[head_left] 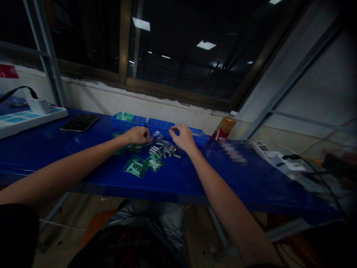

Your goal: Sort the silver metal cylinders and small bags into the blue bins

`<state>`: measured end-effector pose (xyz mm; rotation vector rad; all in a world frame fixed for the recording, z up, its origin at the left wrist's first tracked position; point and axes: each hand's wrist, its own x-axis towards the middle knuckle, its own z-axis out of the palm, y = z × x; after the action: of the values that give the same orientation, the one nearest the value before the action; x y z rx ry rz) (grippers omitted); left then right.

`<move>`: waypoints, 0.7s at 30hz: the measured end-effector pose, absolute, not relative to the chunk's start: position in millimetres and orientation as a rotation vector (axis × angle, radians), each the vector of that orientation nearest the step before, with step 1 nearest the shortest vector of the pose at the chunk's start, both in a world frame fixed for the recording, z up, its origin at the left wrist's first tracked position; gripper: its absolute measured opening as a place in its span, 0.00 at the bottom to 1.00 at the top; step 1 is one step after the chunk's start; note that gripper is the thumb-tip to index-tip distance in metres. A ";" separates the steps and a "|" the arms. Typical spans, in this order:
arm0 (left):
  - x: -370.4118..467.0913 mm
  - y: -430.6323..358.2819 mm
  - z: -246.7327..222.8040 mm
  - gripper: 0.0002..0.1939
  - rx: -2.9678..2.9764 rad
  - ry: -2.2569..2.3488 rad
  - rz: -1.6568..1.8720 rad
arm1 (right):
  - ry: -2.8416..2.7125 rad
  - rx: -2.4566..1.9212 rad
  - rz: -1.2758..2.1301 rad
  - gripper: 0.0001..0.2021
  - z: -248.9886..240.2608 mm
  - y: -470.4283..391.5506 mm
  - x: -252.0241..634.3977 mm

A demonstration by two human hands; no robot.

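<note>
My left hand (139, 135) is closed in a pinch at the left side of the small parts, on what looks like the edge of a clear plastic bag (157, 136). To the right, my right hand (182, 137) is raised above the pile, its fingers curved and thumb and forefinger slightly apart; I see nothing between them. Between and below the hands lies a loose heap of short silvery metal pieces (157, 150). Two green-tinted bags of small parts, one flat bag (135, 166) and one smaller bag (154, 162), lie nearer to me.
Blue bins (160, 124) line the back; the left bin (129, 120) holds green bags. A phone (79, 122) and a power strip (29, 119) lie at left. A red-and-brown packet (224, 128) stands back right, and another power strip (278, 159) with cables lies at right.
</note>
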<state>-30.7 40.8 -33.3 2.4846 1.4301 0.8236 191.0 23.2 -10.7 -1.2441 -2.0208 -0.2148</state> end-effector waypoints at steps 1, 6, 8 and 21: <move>-29.6 40.4 -31.5 0.06 2.466 1.412 0.904 | -2.034 -1.229 -0.166 0.11 -11.1 20.9 187.8; -19.4 25.3 -15.2 0.08 2.341 1.350 1.261 | -1.976 -1.245 0.409 0.23 -10.2 11.8 172.0; -13.3 15.3 -10.1 0.07 2.375 1.279 1.334 | -1.867 -1.196 0.697 0.27 -8.6 8.9 166.8; -2.4 -4.3 -9.1 0.20 2.449 1.142 1.250 | -2.006 -1.048 0.075 0.06 -8.6 8.4 171.9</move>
<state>-2.4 -4.3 -9.1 2.4490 1.1421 1.2505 171.9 8.4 -8.6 -1.0482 -2.0061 0.0755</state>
